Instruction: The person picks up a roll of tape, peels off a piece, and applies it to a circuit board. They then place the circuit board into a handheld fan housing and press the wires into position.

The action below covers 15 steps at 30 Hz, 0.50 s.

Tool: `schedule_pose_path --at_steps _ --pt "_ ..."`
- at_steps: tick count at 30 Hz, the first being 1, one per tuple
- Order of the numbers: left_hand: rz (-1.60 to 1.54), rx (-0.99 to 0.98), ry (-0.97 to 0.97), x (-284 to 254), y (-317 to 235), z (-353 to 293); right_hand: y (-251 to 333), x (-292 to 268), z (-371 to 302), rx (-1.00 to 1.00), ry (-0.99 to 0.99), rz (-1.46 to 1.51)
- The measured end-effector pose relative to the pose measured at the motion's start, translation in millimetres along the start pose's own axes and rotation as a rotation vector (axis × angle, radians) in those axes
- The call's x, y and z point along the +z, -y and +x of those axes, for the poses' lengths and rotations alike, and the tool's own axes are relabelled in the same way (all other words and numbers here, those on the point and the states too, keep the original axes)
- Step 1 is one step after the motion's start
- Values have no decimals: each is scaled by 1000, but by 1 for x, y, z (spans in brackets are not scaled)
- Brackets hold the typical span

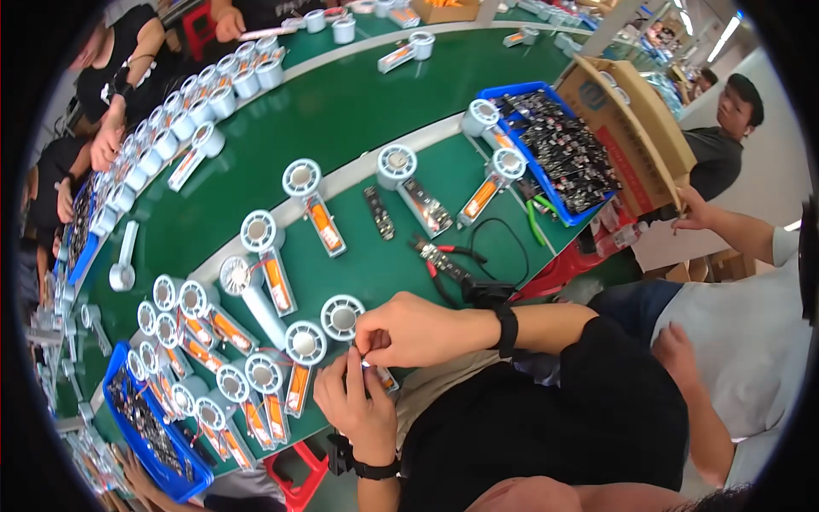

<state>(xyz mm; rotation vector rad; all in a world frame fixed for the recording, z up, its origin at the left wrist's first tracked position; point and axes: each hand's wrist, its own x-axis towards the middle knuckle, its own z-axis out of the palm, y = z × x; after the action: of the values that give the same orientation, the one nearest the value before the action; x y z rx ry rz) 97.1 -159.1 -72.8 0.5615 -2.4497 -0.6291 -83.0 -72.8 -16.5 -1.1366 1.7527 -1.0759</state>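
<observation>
Both hands meet over one pale blue-grey handheld fan (344, 317) at the near edge of the green bench. My right hand (414, 328) is closed in a pinch just beside the round fan head. My left hand (357, 408) comes up from below with its fingertips bunched against the right ones. A tiny whitish bit shows between the fingertips, too small to name. The fan's handle is mostly covered by the hands. Close on the left lies another fan (305, 343) with an orange battery in its open handle.
Many opened fans (230, 384) crowd the bench at left. A blue tray (559, 154) of circuit boards and a cardboard box (614, 141) stand at far right. Wire strippers (444, 264), a black cable (520, 247) and a loose board (379, 213) lie ahead. Co-workers sit around.
</observation>
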Motion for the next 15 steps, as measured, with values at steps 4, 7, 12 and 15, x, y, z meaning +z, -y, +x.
schedule_pose_path --at_steps 4,7,12,15 --pt "33 -12 -12 1 -4 0 -1 5 -2 6 -50 99" --pt "76 -21 -35 1 -4 -1 -3 9 0 14 -74 106" --pt "-63 -82 -27 1 -3 -5 -10 12 -5 -52 -55 190" --pt "-291 -173 -24 0 0 -1 -16 11 -9 -205 -104 -136"
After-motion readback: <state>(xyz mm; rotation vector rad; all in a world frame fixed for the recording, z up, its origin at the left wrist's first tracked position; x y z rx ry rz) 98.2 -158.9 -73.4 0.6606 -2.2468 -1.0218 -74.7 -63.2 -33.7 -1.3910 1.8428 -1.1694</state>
